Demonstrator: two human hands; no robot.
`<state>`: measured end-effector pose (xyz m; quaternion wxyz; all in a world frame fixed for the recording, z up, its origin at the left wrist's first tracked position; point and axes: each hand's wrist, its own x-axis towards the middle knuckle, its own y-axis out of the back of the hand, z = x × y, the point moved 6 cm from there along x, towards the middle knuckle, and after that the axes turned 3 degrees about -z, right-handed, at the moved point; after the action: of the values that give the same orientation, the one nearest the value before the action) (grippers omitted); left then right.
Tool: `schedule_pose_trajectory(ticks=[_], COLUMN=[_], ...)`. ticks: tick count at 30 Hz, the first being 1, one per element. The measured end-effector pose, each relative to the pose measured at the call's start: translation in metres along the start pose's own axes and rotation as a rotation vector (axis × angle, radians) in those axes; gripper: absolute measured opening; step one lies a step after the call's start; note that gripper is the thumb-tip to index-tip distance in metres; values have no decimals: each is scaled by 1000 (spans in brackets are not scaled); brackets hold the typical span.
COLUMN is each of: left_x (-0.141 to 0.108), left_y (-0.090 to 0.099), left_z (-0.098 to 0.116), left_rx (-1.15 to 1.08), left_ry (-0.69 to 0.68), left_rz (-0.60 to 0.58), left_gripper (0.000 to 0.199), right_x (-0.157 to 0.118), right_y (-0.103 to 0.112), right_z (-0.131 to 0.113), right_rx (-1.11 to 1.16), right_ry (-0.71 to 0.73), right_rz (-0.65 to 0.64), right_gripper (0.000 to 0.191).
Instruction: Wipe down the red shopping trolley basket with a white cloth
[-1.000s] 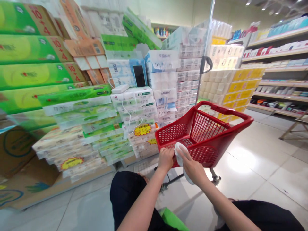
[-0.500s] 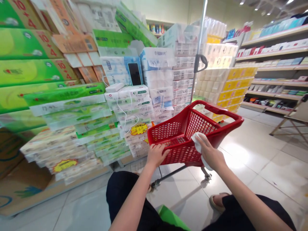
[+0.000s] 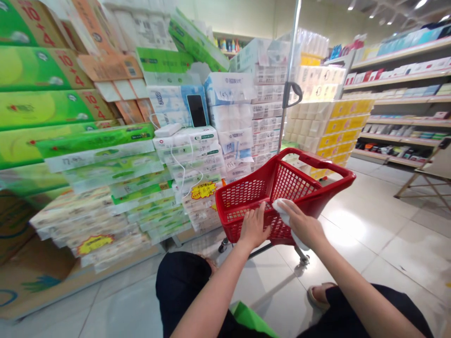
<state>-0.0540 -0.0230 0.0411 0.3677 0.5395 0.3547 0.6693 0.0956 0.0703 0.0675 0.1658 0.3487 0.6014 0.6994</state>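
A red plastic shopping cart [image 3: 243,192] with perforated sides stands in front of me. My right hand [image 3: 303,227] holds a white cloth [image 3: 282,211] against the cart's near side, close to the upper rim, and part of the cloth hangs below the hand. Just left of it, my left hand [image 3: 254,227] is at the near rim with its fingers apart and nothing in them.
Stacked tissue packs [image 3: 137,188] fill the left and centre, with a phone [image 3: 197,110] and white cable on them. A metal pole [image 3: 291,61] rises behind the cart. Shelves [image 3: 405,84] and a folding chair [image 3: 428,164] are at right.
My left hand has moved right along the cart's near rim, closer to my right hand. My right hand and the cloth have shifted slightly left.
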Motion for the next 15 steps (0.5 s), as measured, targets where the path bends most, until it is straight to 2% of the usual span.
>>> schedule_pose_trajectory(ticks=[3,6,11,15], left_x=[-3,-8,-23,-38], left_y=[1,2,5,14], left_z=[2,8,18,13], left_rx=[49,80,76,105], left_ry=[-22,-25,-35,-3], left_rz=[-9,-1,-7,3], left_gripper=[69,66,68,69], right_x=[-1,-7,-21,-30], right_y=[12,22,26,28], right_z=[45,70,62,47], right_rx=[-20,-42,-6,13], right_ry=[-95,-150,-144,-93], right_rz=[25,51,93,82], right_gripper=[69,67,65,69])
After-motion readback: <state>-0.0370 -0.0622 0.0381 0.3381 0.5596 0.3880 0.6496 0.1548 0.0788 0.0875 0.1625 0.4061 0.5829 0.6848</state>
